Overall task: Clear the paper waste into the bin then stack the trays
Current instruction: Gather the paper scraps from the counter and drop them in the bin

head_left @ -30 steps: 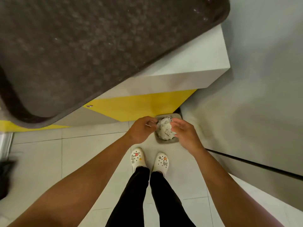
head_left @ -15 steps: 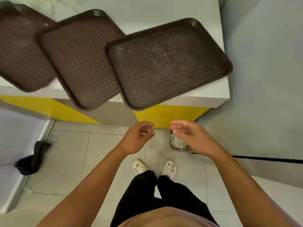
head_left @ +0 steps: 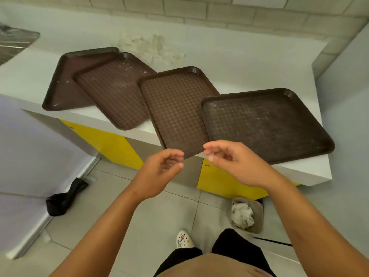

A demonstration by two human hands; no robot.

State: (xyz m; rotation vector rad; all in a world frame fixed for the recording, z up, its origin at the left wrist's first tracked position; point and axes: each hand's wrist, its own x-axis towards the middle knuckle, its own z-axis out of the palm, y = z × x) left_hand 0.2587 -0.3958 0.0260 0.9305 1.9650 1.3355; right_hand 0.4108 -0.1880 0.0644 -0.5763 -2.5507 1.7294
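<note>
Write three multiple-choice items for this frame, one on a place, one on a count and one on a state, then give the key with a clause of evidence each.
1. Where is the bin?
A. on the counter
B. on the floor below the counter's right end
C. in the left hand

2. How many brown trays lie on the counter?
A. two
B. four
C. six

3. What are the hands doing?
A. both empty, held in front of the trays
B. both gripping a tray
C. right hand holding paper

Key: 1 B, the bin stands on the tiles with crumpled paper inside. 2 B, four trays overlap in a row. 3 A, the left hand and right hand have loosely curled fingers with nothing in them.
</note>
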